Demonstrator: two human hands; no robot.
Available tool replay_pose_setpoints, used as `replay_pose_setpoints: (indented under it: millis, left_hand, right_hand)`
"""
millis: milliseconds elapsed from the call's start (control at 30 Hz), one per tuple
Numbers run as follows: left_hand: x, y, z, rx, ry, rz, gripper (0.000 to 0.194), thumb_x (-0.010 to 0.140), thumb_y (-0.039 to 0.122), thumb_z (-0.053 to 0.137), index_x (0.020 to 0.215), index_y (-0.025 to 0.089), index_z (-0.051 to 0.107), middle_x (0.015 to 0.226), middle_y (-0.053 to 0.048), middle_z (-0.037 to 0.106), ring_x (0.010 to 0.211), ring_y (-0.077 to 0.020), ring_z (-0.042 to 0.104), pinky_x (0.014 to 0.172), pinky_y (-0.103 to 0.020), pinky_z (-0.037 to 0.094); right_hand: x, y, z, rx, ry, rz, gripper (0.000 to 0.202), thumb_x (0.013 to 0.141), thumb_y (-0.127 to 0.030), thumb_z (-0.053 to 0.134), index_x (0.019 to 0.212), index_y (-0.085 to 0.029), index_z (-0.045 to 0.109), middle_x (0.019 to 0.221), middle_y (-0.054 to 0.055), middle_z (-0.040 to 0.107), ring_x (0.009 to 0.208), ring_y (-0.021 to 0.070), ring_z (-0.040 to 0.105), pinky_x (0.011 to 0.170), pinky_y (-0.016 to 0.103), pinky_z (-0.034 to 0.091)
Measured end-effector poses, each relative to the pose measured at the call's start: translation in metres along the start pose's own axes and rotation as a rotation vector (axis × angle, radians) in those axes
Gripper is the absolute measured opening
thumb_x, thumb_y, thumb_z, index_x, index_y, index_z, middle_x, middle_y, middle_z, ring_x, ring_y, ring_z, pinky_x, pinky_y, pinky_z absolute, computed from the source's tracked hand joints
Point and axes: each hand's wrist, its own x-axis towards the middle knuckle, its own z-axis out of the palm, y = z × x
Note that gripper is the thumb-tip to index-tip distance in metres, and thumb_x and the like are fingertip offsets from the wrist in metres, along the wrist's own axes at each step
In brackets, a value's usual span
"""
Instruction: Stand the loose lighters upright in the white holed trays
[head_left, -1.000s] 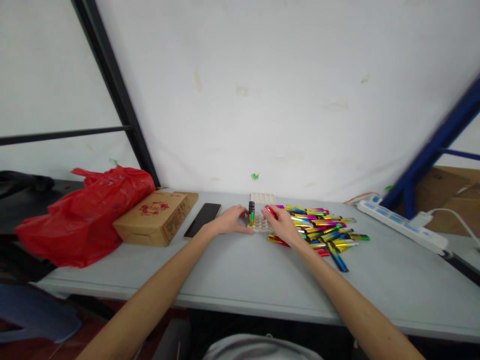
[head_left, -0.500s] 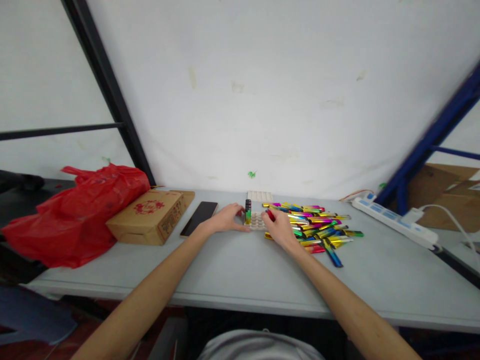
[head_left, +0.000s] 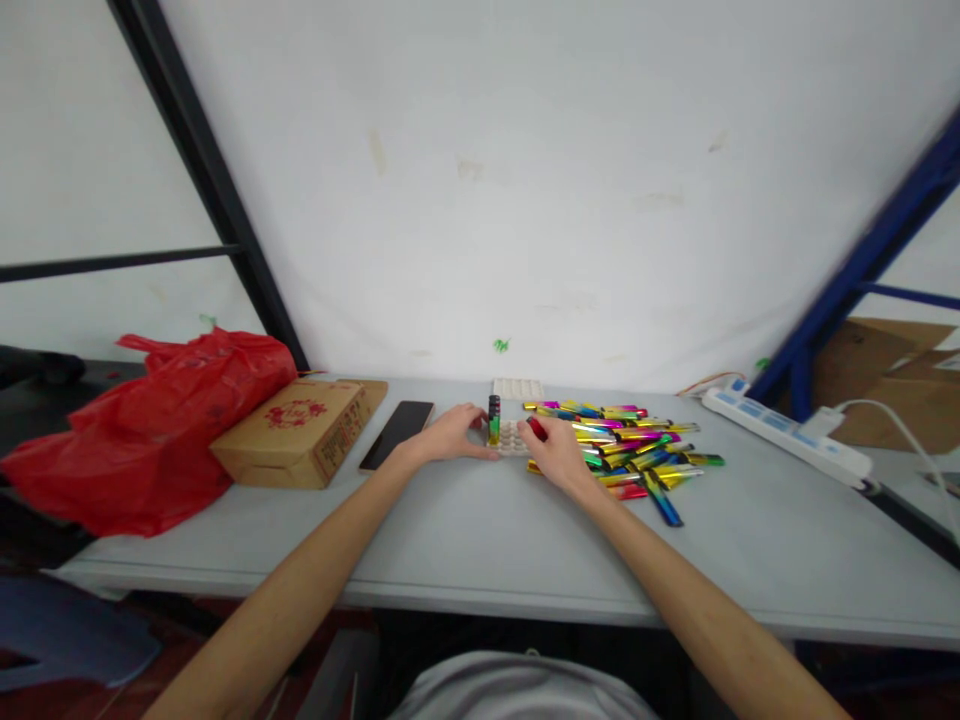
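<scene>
A pale tray with rows of round holes [head_left: 513, 438] lies on the grey table. Along its left edge stands a row of upright lighters [head_left: 494, 421], green and yellow with dark tops. My left hand [head_left: 456, 434] is beside that row at the tray's left end, thumb and fingers apart. Over the tray's right side, my right hand [head_left: 559, 452] is closed on a red lighter [head_left: 537, 429], partly hidden by the fingers. Right of it lies a pile of shiny multicoloured lighters [head_left: 637, 450].
A second pale tray [head_left: 517, 388] is by the wall. To the left are a black phone [head_left: 397, 435], a cardboard box [head_left: 300, 430] and a red plastic bag [head_left: 165, 430]. A white power strip [head_left: 787, 438] lies at the right.
The whole view has shifted slightly. The red lighter in my right hand appears a little more tilted; my left hand keeps its place beside the row.
</scene>
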Motion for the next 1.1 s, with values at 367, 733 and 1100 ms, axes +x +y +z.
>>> replay_pose_setpoints:
  millis: [367,733,1100]
  left_hand:
    - [0.0,0.002,-0.001,-0.024,-0.001,-0.007,0.07,0.064,0.073,0.079,0.104,0.016,0.068,0.101,-0.011,0.069,0.095,-0.0297,0.063,0.084,-0.037,0.05]
    - [-0.002,-0.002,-0.008,-0.093,-0.036,-0.006,0.074,0.061,0.068,0.083,0.112,0.017,0.07,0.106,-0.01,0.071,0.098,-0.0294,0.065,0.089,-0.037,0.051]
    - [0.0,-0.005,-0.008,-0.108,-0.038,-0.007,0.074,0.062,0.07,0.082,0.114,0.018,0.073,0.104,-0.009,0.071,0.096,-0.0285,0.065,0.086,-0.034,0.05]
  right_hand:
    - [-0.002,0.0,-0.001,-0.011,0.013,-0.072,0.038,0.103,-0.05,0.042,0.076,-0.023,0.048,0.065,-0.001,0.055,0.062,0.0167,0.05,0.062,0.028,0.033]
    - [0.0,0.003,-0.002,-0.087,-0.031,-0.245,0.042,0.107,-0.05,0.039,0.079,-0.023,0.053,0.083,0.006,0.062,0.081,0.0214,0.057,0.076,0.032,0.042]
    - [0.004,0.008,0.012,-0.11,-0.194,-0.196,0.035,0.108,-0.043,0.046,0.088,-0.019,0.06,0.081,0.006,0.07,0.074,0.0198,0.063,0.068,0.029,0.038]
